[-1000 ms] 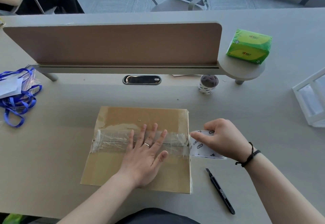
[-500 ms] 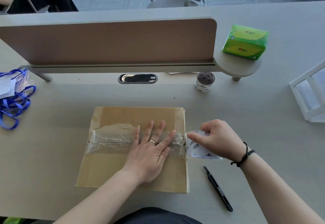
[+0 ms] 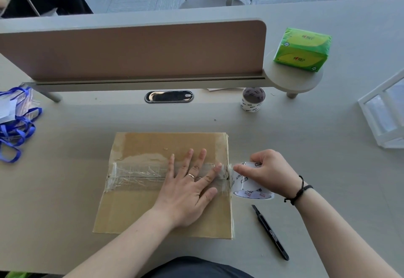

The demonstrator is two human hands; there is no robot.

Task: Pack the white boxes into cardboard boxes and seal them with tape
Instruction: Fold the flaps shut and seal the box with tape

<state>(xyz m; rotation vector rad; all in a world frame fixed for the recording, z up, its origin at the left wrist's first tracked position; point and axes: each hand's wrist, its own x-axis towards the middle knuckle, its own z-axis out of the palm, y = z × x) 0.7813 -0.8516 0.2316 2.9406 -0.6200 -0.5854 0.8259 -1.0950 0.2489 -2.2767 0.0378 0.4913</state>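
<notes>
the cardboard box lies closed and flat on the desk, directly in front of the person, and serves as the reference point here. a strip of clear tape runs across its top along the centre seam, from the left edge to the right edge, wrinkled in places.

the left hand rests palm down on the right half of the box top, fingers spread and extended flat over the tape; a ring shows on one finger. it grips nothing.

the right hand sits just beside the right edge of the box, fingers curled around a tape roll with printed white core; the roll touches or nearly touches the box edge, level with the taped seam. a dark cord bracelet circles that wrist.

to the right of the box and nearer the person, a black pen-like cutter lies on the desk, apart from both hands. beyond the box, to its right, a second tape roll stands on end. further beyond, a green tissue pack sits on a round shelf. well to the left of the box lie blue lanyards. a white frame sits far right. no white boxes are visible outside the cardboard box.
</notes>
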